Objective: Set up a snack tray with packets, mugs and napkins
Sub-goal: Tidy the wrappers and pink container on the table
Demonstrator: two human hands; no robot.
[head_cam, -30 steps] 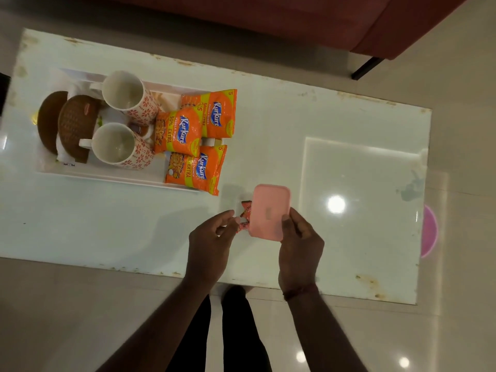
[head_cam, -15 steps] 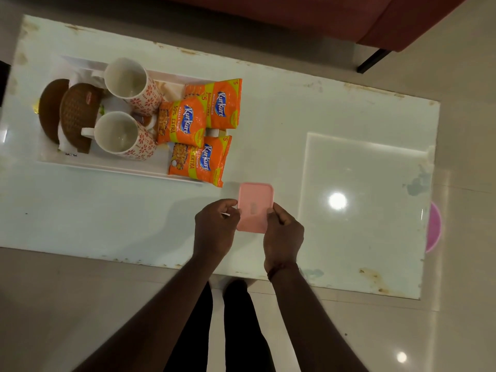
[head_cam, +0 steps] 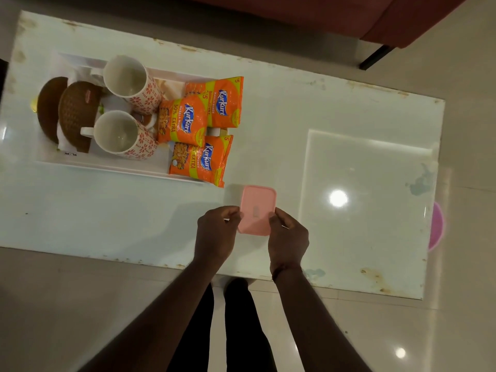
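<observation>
1. Nearest the camera, the left hand and the right hand both pinch the near end of a pink lidded box, one hand at each side, fingers curled on its edges. A second ago a small red-and-orange wrapper showed between the left fingers and the box – it is out of sight now, and the lid sits flat and square on top. My reading: the small item has gone inside and the box has just been closed.

2. The box lies on the white glass table, just beside the near right corner of the white tray but not on it. If it belongs to the spread, carrying it over is likely the next step.

3. Further out, the tray already carries most of the task's things. Three orange Kurkure packets overlap at its right end; the nearest one hangs over the tray's near rim.

4. Left of them stand two patterned mugs, upright and empty – one behind the other.

5. At the far left, two brown woven coasters lean on white napkins tucked beneath them.

6. Beyond the table, a dark red sofa edges the top of the view.
</observation>
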